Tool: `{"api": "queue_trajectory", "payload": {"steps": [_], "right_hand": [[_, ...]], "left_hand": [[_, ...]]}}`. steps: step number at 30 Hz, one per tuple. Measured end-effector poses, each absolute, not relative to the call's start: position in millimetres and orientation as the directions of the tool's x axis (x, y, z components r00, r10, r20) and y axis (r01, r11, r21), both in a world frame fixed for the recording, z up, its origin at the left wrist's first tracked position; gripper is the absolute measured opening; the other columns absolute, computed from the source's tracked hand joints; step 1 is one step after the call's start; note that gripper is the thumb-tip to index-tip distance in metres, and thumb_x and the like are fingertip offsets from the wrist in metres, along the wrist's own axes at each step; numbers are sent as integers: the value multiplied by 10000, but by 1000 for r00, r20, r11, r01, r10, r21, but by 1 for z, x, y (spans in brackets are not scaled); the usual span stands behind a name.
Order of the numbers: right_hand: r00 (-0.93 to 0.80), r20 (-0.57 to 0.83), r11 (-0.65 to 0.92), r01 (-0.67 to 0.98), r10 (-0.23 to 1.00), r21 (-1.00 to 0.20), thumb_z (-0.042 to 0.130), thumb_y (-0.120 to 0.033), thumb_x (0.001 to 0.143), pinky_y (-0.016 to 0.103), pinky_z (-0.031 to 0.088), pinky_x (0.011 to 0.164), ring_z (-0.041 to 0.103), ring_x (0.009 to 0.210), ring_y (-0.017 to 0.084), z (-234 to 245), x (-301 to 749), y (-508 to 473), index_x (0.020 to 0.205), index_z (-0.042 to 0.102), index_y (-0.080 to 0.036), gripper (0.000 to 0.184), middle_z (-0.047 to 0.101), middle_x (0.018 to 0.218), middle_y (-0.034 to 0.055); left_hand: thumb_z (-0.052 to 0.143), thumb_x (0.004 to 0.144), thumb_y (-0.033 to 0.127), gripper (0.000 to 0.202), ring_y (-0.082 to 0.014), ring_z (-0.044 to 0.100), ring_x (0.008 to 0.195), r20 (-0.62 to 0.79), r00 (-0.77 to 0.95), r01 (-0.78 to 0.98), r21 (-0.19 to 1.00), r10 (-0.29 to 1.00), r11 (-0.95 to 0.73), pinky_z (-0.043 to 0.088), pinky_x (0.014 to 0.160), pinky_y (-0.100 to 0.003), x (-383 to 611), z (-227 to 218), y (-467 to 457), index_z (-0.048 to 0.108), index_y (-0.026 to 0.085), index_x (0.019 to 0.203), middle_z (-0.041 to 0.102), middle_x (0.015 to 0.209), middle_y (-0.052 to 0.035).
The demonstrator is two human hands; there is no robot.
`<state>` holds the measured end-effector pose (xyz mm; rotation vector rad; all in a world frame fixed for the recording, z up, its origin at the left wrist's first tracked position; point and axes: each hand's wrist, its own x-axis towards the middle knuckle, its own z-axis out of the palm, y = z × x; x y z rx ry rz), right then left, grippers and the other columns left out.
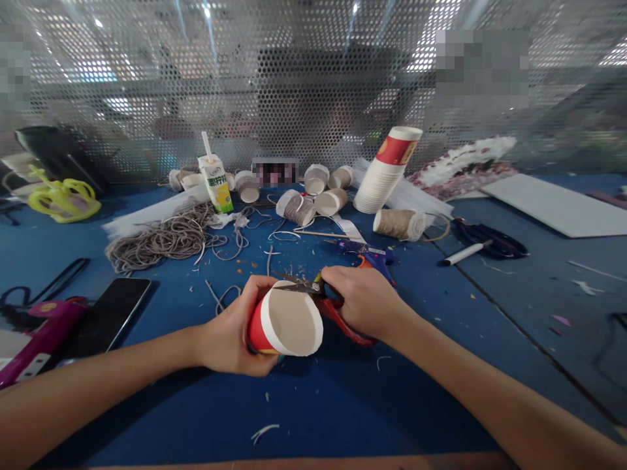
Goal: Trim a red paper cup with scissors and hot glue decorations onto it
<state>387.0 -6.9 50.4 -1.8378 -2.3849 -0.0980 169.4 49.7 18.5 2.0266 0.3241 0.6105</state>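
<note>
Near the front edge of the blue worktop point(343, 405), the person's left hand point(235, 336) grips one red paper cup point(287, 323) lying sideways. The right hand point(362, 303) is closed on one pair of red-handled scissors point(329, 307), blades at the cup's rim. Behind stand one cup stack point(385, 176), roughly eight twine-wrapped cups point(399, 223) and one milk carton point(215, 184). Bare worktop lies in front.

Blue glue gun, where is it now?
Head view, centre: the blue glue gun lies on the table just beyond the right hand, left of the white marker.
</note>
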Motion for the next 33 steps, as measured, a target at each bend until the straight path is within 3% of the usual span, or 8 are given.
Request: {"api": "queue_trajectory", "payload": {"steps": [6, 12, 21, 28, 33], "right_hand": [[-279, 122, 284, 958, 952, -29, 378, -99, 728, 249, 280, 537, 502, 569, 139, 46, 389, -6, 736, 541, -142, 169, 602, 640, 60], [-167, 220, 201, 969, 961, -141, 442, -286, 758, 243, 263, 517, 410, 522, 122, 47, 390, -4, 658, 489, -171, 159, 514, 579, 24], [-205, 158, 228, 963, 966, -143, 427, -236, 741, 244, 254, 536, 393, 556, 124, 46, 395, 2, 676, 478, -177, 101, 496, 630, 21], [-205, 181, 235, 958, 962, -164, 452, -267, 745, 235, 256, 534, 390, 546, 117, 47, 395, 1, 657, 458, -183, 122, 484, 604, 8], [-210, 128, 222, 971, 969, -85, 476, -263, 747, 244, 267, 545, 484, 615, 143, 50, 393, -2, 731, 524, -162, 113, 570, 680, 43]], "left_hand": [[642, 587, 157, 686, -260, 564, 992, 251, 856, -22, 892, 452, -452, 503, 827, -403, 169, 21, 49, 240, 233, 1138, 522, 1058, -95], [639, 607, 163, 600, -189, 608, 816, 191, 867, -42, 948, 459, -315, 546, 697, -314, 165, 19, 48, 325, 230, 1114, 551, 967, -61], [689, 599, 198, 598, -232, 636, 886, 146, 862, -39, 974, 486, -225, 559, 759, -376, 161, 8, 50, 470, 219, 1155, 617, 1018, -84], [643, 619, 113, 709, -221, 631, 890, 84, 876, -41, 994, 474, -100, 546, 783, -382, 162, 16, 49, 372, 257, 1258, 599, 1049, -79], [638, 650, 140, 686, -233, 613, 931, 132, 877, -81, 988, 461, -128, 537, 800, -382, 166, 17, 48, 356, 265, 1263, 562, 1100, -88]]}}
